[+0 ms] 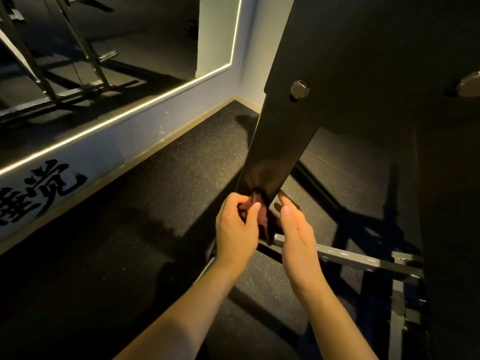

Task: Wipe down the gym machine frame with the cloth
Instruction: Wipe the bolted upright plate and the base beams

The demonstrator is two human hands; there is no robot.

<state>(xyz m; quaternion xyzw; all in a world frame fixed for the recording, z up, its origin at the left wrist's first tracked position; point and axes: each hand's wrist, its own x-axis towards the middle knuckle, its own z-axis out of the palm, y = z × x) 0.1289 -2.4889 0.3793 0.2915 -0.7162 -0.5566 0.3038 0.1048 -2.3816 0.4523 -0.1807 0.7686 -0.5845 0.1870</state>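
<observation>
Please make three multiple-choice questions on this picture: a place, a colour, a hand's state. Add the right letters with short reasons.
1. Where is the crumpled dark red cloth?
A) at the lower end of the black metal upright beam
B) on the floor
C) over the mirror

2. What colour is the hexagonal bolt head on the beam?
A) red
B) silver
C) blue

3. How is the right hand?
A) gripping the cloth
B) fingers straight
C) out of view

1 A: the left hand grips it there.
2 B: it shines metallic grey.
3 B: its fingers lie straight.
</observation>
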